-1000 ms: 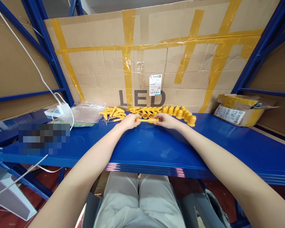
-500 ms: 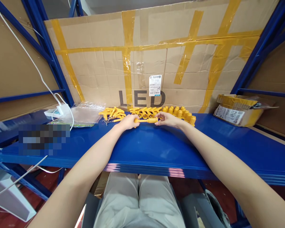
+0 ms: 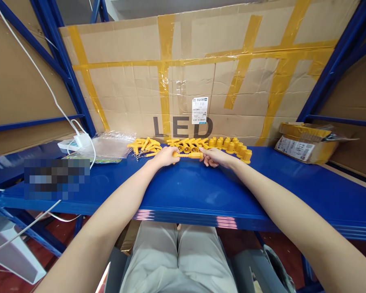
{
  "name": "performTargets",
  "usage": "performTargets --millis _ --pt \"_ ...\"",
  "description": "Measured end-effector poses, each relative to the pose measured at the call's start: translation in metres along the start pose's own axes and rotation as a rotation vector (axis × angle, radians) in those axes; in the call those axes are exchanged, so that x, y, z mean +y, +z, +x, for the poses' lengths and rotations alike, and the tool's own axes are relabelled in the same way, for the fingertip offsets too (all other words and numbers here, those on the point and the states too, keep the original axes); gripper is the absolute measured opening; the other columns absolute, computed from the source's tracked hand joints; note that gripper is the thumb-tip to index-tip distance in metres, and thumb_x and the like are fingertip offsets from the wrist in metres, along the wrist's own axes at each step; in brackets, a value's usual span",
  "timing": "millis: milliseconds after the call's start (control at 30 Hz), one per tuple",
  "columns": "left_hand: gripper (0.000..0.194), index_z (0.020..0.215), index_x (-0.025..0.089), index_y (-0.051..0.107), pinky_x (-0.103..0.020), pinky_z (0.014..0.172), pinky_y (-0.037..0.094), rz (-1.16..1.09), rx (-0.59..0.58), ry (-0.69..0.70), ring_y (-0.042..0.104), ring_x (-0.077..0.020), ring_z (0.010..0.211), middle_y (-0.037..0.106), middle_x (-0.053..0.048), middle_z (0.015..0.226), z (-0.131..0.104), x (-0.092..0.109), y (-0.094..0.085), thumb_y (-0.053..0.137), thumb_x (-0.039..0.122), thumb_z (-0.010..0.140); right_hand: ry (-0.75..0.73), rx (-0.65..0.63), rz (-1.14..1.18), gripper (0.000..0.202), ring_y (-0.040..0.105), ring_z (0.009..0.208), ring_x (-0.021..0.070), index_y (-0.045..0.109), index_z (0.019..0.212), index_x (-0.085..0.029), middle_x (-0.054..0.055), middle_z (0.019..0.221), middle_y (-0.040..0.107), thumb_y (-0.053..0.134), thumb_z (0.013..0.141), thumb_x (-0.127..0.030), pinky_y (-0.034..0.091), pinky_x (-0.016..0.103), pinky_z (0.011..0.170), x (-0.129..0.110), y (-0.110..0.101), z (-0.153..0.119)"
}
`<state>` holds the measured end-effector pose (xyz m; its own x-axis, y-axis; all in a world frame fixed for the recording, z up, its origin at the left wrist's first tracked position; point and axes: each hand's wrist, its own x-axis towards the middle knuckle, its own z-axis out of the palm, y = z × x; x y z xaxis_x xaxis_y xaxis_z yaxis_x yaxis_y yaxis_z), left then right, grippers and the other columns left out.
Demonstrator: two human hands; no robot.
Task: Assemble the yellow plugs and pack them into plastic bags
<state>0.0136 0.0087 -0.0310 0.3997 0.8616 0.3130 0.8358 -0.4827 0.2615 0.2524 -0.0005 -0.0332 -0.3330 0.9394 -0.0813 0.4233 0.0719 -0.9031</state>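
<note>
The yellow parts (image 3: 187,155) look like smooth matt plastic; the blue worktop (image 3: 201,191) is glossy painted metal; the backing cardboard (image 3: 134,89) is creased, with shiny tape.

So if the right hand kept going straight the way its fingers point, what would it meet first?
The right hand points leftward along the shelf, fingertips already on the cap end of the yellow rod piece. Past that, it would probably meet the left hand gripping the other end, though depth is hard to judge.
</note>
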Motion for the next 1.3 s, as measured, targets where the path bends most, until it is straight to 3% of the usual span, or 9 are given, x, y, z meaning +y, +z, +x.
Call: performTargets --millis 133,300,400,500,767,900,1067,1200,1300 --pt "0.027 0.095 0.019 0.067 -0.026 0.063 0.046 -0.017 0.006 -0.016 0.062 -0.0185 0.067 0.069 -0.002 0.071 0.001 -0.001 0.000 0.059 0.026 0.069 0.003 -0.011 0.061 0.043 0.047 0.035 0.0067 0.053 0.078 -0.016 0.004 0.059 0.065 0.050 0.087 -0.059 0.036 0.018 0.032 -0.003 -0.001 -0.005" --pt "0.026 0.093 0.019 0.067 -0.027 0.069 0.047 -0.036 0.017 -0.010 0.062 -0.0185 0.070 0.069 -0.001 0.071 0.001 -0.002 0.001 0.059 0.027 0.070 -0.116 -0.028 0.086 0.040 0.055 0.045 0.0071 0.048 0.088 -0.018 0.002 0.071 0.068 0.079 0.070 -0.036 0.044 0.018 0.042 -0.003 -0.003 -0.009" --pt "0.026 0.093 0.018 0.067 -0.027 0.069 0.046 -0.046 0.032 0.002 0.062 -0.0181 0.068 0.069 -0.001 0.070 0.000 -0.001 0.002 0.058 0.028 0.071 -0.103 -0.058 0.070 0.036 0.054 0.042 0.0072 0.051 0.079 -0.016 0.006 0.070 0.070 0.068 0.079 -0.047 0.042 0.018 0.040 -0.001 -0.003 -0.007" --pt "0.025 0.092 0.018 0.066 -0.026 0.066 0.046 -0.050 0.041 0.012 0.061 -0.0181 0.066 0.068 0.000 0.068 -0.001 0.002 0.000 0.058 0.028 0.071 -0.044 -0.062 0.080 0.050 0.048 0.034 0.0069 0.054 0.070 -0.015 0.008 0.059 0.067 0.049 0.086 -0.062 0.036 0.018 0.033 0.000 -0.002 -0.004" --pt "0.024 0.090 0.018 0.066 -0.026 0.066 0.046 -0.037 0.016 0.032 0.062 -0.0192 0.068 0.069 -0.001 0.071 -0.002 0.007 0.000 0.058 0.027 0.070 0.077 -0.001 -0.019 0.068 0.027 0.024 0.0041 0.054 0.064 -0.017 0.004 0.037 0.052 0.030 0.080 -0.079 0.018 0.017 0.025 -0.001 -0.001 -0.002" --pt "0.024 0.091 0.018 0.066 -0.027 0.070 0.046 -0.053 0.022 0.017 0.063 -0.0193 0.071 0.069 -0.001 0.074 -0.001 0.006 0.001 0.058 0.027 0.070 0.092 -0.071 0.015 0.061 0.034 0.027 0.0049 0.055 0.075 -0.017 0.003 0.049 0.058 0.039 0.080 -0.076 0.023 0.019 0.027 -0.004 -0.007 -0.007" --pt "0.023 0.089 0.017 0.066 -0.027 0.069 0.046 -0.070 0.028 0.018 0.062 -0.0186 0.068 0.068 -0.001 0.070 -0.001 0.004 0.001 0.058 0.027 0.070 -0.020 -0.080 0.057 0.044 0.057 0.047 0.0076 0.050 0.093 -0.019 0.004 0.084 0.071 0.080 0.068 -0.038 0.042 0.017 0.038 -0.008 -0.011 -0.015" --pt "0.023 0.088 0.018 0.066 -0.026 0.066 0.046 -0.079 0.039 0.043 0.061 -0.0179 0.065 0.066 0.000 0.066 -0.002 0.006 0.000 0.058 0.028 0.070 -0.049 -0.082 0.059 0.031 0.052 0.040 0.0055 0.053 0.079 -0.015 0.008 0.080 0.071 0.064 0.084 -0.044 0.038 0.017 0.035 -0.007 -0.010 -0.012" --pt "0.024 0.089 0.018 0.066 -0.027 0.067 0.045 -0.065 0.041 0.043 0.061 -0.0181 0.066 0.067 0.000 0.068 -0.003 0.008 -0.001 0.059 0.027 0.069 0.002 -0.069 0.068 0.046 0.044 0.031 0.0057 0.056 0.072 -0.014 0.009 0.063 0.068 0.043 0.093 -0.053 0.032 0.018 0.029 -0.004 -0.007 -0.007"
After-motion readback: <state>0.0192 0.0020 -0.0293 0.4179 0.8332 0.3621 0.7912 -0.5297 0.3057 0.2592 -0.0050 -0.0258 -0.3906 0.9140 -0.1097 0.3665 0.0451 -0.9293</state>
